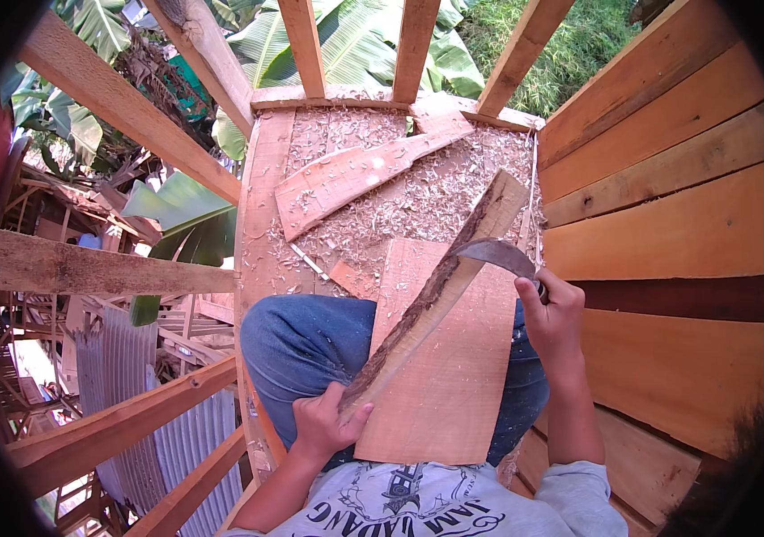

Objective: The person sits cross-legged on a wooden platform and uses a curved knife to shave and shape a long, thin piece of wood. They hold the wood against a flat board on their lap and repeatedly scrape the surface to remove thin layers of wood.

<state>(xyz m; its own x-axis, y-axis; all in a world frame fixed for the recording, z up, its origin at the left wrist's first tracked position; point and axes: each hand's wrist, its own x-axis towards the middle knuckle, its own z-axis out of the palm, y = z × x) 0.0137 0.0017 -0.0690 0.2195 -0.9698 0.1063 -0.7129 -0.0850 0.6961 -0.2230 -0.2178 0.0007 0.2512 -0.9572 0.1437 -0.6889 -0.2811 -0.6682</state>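
Observation:
My left hand (326, 424) is closed round the near end of a long wooden strip (440, 304) with rough dark bark along one side. The strip slants up and away to the right, over a flat wooden board (443, 394) lying across my lap. In my right hand (550, 313) is a knife with a curved blade (500, 255); its handle is mostly hidden by my fingers. The blade lies across the strip's upper part, at or close to the bark; whether it cuts in, I cannot tell.
Wood shavings (454, 192) cover the plank floor ahead. A shaped wooden piece (360, 174) lies there, with a thin white stick (309, 261) and a small wood block (352, 279) nearer. Open railings (100, 259) stand left and ahead; a plank wall (668, 233) rises at right.

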